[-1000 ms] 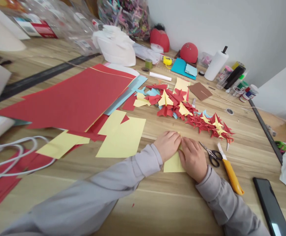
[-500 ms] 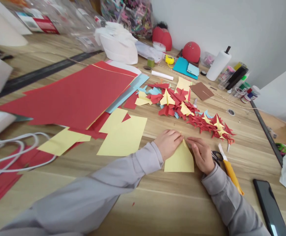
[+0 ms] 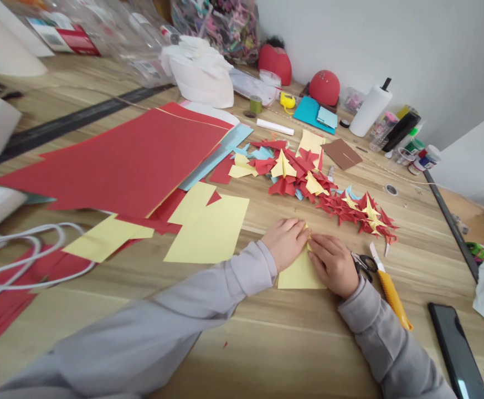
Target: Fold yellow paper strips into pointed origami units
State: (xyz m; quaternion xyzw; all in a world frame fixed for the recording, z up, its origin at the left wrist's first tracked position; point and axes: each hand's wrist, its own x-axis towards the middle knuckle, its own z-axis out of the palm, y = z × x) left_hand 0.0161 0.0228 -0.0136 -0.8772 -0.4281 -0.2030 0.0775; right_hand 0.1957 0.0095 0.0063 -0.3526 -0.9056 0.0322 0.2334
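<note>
A yellow sheet of paper (image 3: 298, 276) lies on the wooden table, its upper end narrowed by folds and partly covered by my fingers. My left hand (image 3: 286, 241) presses on its upper left side, fingers closed together on the fold. From the right, my right hand (image 3: 334, 263) rests over the paper's right edge, its fingertips close against those of the left. Just right of that hand lie black-handled scissors (image 3: 364, 266) and an orange utility knife (image 3: 395, 296) with its blade out. Beyond both hands spreads a pile of folded red, yellow and blue paper shapes (image 3: 298, 174).
Yellow sheets (image 3: 212, 238) lie left of my hands, with large red sheets (image 3: 134, 160) behind. A white cable (image 3: 38, 285) coils at far left. A phone (image 3: 458, 349) sits at right. Bottles and jars (image 3: 425, 158) stand by the wall.
My right hand has moved left, from beside the paper onto its right edge, and now meets the left hand at the fold. The left hand has barely moved.
</note>
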